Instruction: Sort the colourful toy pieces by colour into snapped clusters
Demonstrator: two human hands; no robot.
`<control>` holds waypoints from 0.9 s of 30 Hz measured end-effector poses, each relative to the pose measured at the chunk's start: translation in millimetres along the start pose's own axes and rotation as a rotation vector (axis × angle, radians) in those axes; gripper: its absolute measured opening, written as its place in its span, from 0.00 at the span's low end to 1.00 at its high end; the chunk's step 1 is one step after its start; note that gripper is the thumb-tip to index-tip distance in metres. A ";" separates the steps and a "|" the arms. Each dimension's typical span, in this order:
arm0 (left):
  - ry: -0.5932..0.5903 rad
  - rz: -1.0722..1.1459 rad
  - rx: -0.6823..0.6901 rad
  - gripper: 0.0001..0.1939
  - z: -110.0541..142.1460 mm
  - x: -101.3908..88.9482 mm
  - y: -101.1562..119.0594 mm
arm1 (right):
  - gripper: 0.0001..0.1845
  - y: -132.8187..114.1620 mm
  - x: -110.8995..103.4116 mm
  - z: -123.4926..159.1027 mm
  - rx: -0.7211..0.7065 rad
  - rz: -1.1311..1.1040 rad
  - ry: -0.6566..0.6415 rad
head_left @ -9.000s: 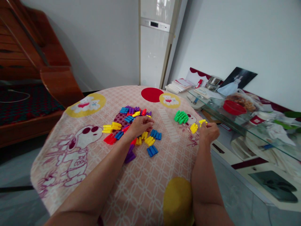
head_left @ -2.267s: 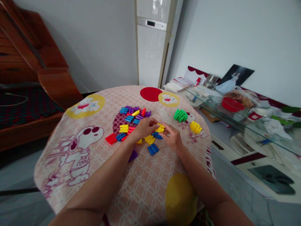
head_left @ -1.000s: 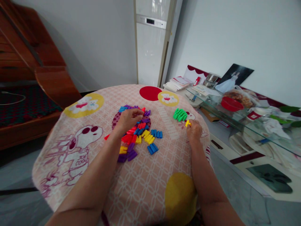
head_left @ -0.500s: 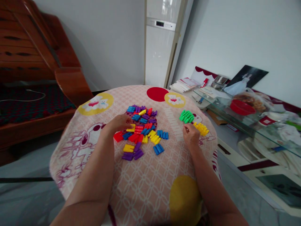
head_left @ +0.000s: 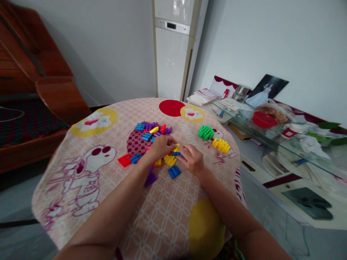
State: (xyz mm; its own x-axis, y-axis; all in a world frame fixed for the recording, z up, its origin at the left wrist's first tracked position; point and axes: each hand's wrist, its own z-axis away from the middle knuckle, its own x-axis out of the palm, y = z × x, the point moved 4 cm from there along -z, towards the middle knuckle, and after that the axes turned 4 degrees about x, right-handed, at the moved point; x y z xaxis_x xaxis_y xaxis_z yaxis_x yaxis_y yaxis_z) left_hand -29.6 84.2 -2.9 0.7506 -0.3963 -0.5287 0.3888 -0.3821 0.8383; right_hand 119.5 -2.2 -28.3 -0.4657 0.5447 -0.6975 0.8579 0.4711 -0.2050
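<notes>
My left hand (head_left: 162,146) pinches a small yellow plastic block (head_left: 176,147) above the middle of the pile. Close on its right is my right hand (head_left: 193,159), thumb and forefinger apart, beside that block and over a blue block. Below the hands lie yellow blocks (head_left: 170,160) and a blue block (head_left: 174,172). Behind my left hand are mixed purple, blue, red and yellow blocks (head_left: 154,130); some are hidden by it. A red block (head_left: 124,160) sits at the pile's left, and purple blocks (head_left: 150,178) show by my left forearm.
A group of green blocks (head_left: 206,132) and a group of yellow blocks (head_left: 221,145) stand at the right on the patterned tablecloth (head_left: 168,213). Beyond the table's right edge is a glass shelf (head_left: 298,151) with a red bowl (head_left: 264,120). A wooden bench (head_left: 54,90) is at left.
My left hand has moved right, now with a yellow block in its fingers. My right hand has come left from the green and yellow groups to meet it. The view has shifted right.
</notes>
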 end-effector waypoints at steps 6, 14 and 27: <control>-0.054 0.055 -0.021 0.07 0.5 15.1 5.9 | 0.11 -2.2 2.7 -1.5 -0.013 0.059 0.013; 0.117 0.170 0.029 0.14 -0.8 -20.6 -6.9 | 0.10 85.1 -58.7 11.7 0.494 0.058 0.290; 0.327 0.049 -0.062 0.16 -1.3 -59.8 -40.2 | 0.06 140.5 -84.5 47.6 0.664 0.331 0.261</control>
State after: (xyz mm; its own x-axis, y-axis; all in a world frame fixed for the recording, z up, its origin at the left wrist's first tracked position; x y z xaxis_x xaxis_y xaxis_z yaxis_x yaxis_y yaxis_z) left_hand -89.4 124.3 -4.8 0.8968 -0.1200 -0.4259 0.3727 -0.3136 0.8733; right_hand 289.7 -15.0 -30.8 -0.1284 0.7682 -0.6272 0.8730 -0.2125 -0.4391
